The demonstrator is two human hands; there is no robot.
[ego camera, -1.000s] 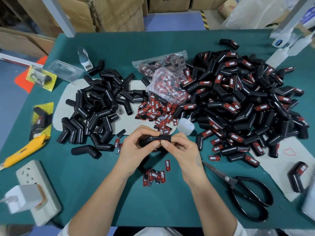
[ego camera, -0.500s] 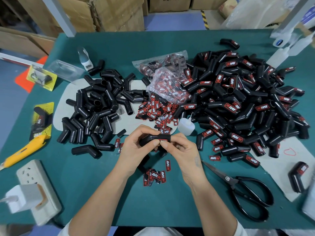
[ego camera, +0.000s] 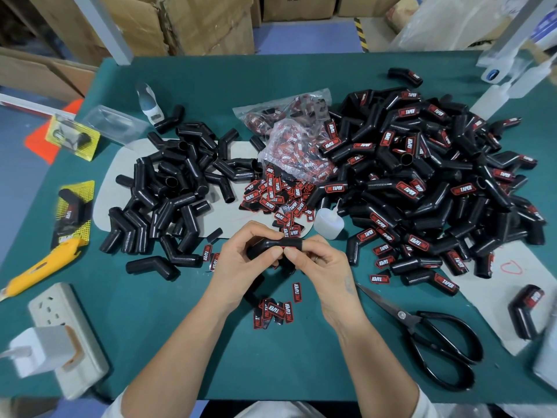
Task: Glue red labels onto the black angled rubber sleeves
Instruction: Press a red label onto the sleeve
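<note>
Both hands, left hand and right hand, are gripping one black sleeve at frame centre. Scissors are lying lower right, bare table showing lower left.

A: Where is open passage found on the table?

B: Bare surface is seen near the front edge, between the power strip and the scissors.

A: What is obstructed?

B: The left is blocked by unlabelled sleeves, the right by labelled sleeves; loose labels and a glue bottle lie between them.

Black sleeve between both hands
</note>
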